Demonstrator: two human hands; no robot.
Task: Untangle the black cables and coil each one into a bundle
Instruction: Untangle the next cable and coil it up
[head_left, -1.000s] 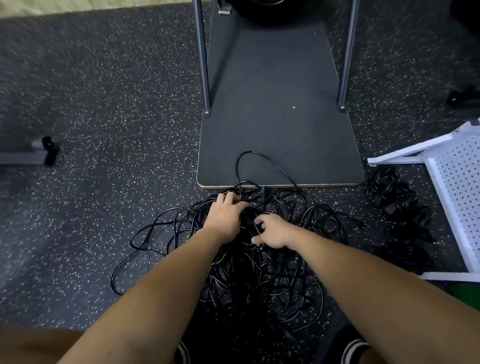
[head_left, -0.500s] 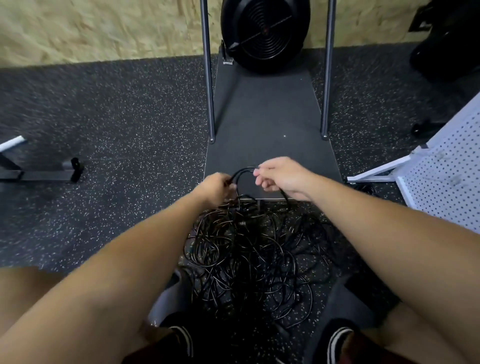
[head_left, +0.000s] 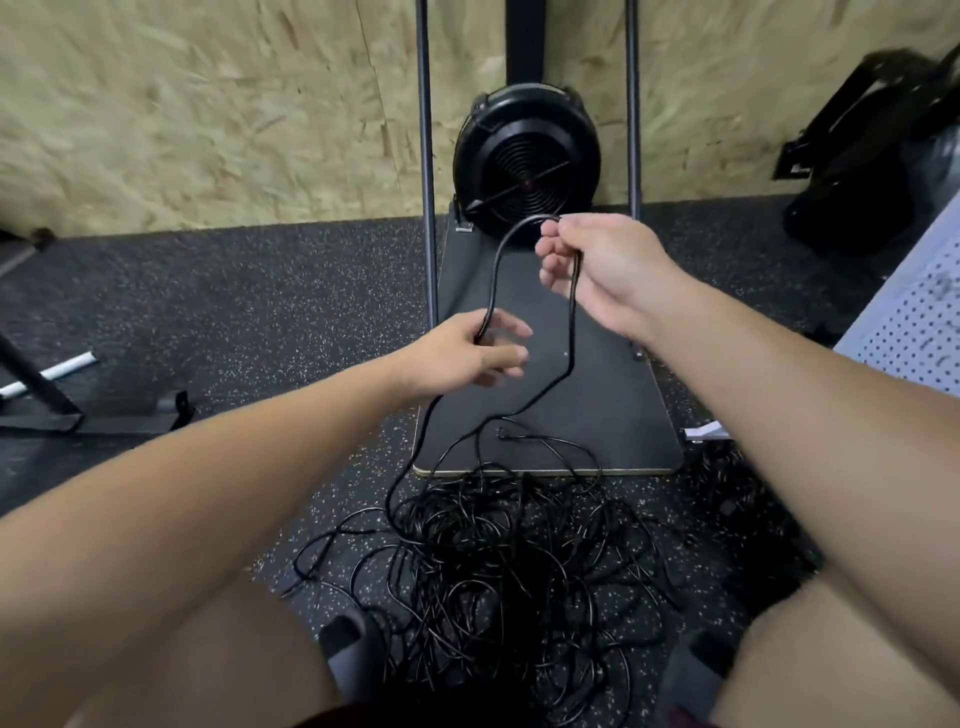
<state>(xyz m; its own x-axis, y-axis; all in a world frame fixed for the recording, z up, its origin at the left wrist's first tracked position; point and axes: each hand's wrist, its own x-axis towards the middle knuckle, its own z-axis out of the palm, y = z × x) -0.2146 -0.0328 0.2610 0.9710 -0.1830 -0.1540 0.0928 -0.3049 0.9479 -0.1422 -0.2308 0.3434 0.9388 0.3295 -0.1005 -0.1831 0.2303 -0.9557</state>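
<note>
A tangled heap of black cables (head_left: 514, 566) lies on the speckled floor between my feet. One black cable (head_left: 496, 270) rises out of the heap as a tall loop. My right hand (head_left: 597, 270) grips the top of that loop, held high above the heap. My left hand (head_left: 462, 353) is lower and to the left, pinching the loop's left strand between thumb and fingers. Both strands run down into the heap. A plug end (head_left: 506, 435) lies on the dark board just behind the heap.
A dark board (head_left: 613, 415) with two upright metal poles (head_left: 427, 208) and a black round fan (head_left: 524, 166) stands ahead against the chipboard wall. A white perforated panel (head_left: 914, 317) is at right, a black bag (head_left: 872, 156) behind it, a metal frame (head_left: 47, 400) at left. More black cable (head_left: 727, 493) lies at right.
Both hands have lifted from the heap, drawing one cable up into a tall loop. My right hand rose higher than the left. The camera tilted up toward the wall.
</note>
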